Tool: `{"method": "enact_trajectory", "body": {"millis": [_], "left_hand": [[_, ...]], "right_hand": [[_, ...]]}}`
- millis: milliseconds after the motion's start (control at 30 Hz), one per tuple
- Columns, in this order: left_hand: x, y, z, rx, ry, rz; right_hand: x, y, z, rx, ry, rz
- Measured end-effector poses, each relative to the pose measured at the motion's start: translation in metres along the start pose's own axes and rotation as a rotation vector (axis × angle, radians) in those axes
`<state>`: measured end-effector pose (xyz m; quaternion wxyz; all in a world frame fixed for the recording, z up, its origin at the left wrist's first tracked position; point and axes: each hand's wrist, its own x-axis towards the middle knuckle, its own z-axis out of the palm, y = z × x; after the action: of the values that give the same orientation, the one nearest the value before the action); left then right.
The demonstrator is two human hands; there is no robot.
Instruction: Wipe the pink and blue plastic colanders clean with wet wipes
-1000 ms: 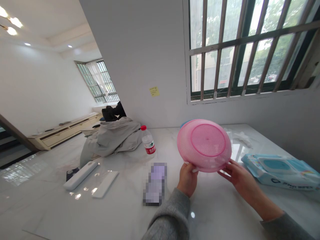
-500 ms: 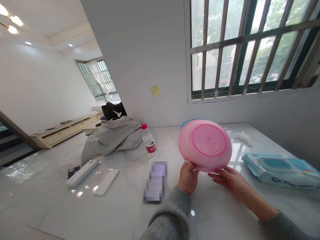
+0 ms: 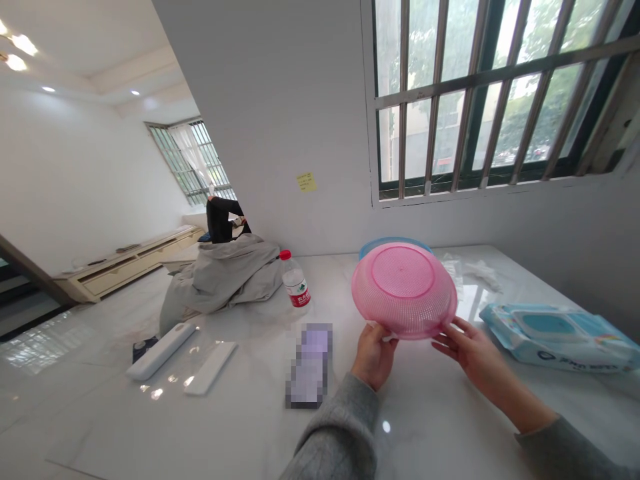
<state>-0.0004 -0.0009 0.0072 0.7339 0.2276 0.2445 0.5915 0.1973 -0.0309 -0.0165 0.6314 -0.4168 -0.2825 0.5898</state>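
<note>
Head view: A pink mesh basket [image 3: 403, 287] sits tilted over a white table [image 3: 425, 420], base toward the camera, just beyond a person's fingers. Round, it offers no long axis; its near rim spans both hands, neither clearly nearer. The left hand [image 3: 374, 357] pinches that rim between thumb and fingers. The right hand [image 3: 477, 353], fingers loosely spread, meets its right side; whether it grips cannot be told.
</note>
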Motion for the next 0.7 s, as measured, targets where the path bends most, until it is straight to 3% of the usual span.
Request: {"method": "enact_trajectory", "body": {"millis": [200,333,467,700], "left_hand": [[0.002,-0.001,-0.001,-0.004,-0.011,-0.004],[0.005,0.003,-0.004,-0.02,0.047,-0.015],[0.004,0.004,-0.004,-0.017,0.02,-0.024],[0.004,0.0,-0.005,0.022,0.026,0.013]], "right_hand": [[-0.007,-0.001,0.007,-0.07,-0.117,0.09],[0.001,-0.013,-0.002,0.023,0.019,0.007],[0.006,-0.013,-0.009,0.013,0.121,-0.025],[-0.007,0.01,0.006,-0.076,-0.093,0.102]]}}
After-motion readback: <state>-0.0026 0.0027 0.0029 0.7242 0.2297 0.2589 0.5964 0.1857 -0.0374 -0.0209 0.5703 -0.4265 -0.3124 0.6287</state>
